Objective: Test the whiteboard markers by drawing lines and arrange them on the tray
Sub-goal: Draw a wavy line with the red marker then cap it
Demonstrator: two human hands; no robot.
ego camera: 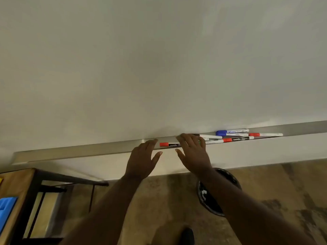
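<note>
Both hands up at the metal tray [88,152] along the bottom edge of the whiteboard [159,59]. Left hand [143,160] is spread, fingers straight and apart, fingertips at the tray's front lip, thumb out to the side, holding nothing. Right hand [193,152] is also flat and spread, fingers laid over the tray and covering the middle of a few markers; no curl or pinch visible, so it looks like it rests on them rather than grips. Markers all sit in the tray, right of centre. A red-capped marker [168,144] with a black label lies lengthwise between the two hands, its right end going under the right hand. A white marker [211,136] sticks out from under the right fingers, toward the board. A second red-capped marker [238,139] lies at a slight angle just right of the hand. Two blue-capped markers [231,132] lie side by side against the board, touching or nearly so. Another red-capped white marker [265,134] is furthest right. No drawn lines visible on the board in this view. Lower left: a wooden table [16,183] with dark metal frame, a blue item [6,207] on it, cut off by the frame edge. Floor has a round black object [208,200] partly hidden behind the right forearm.
</note>
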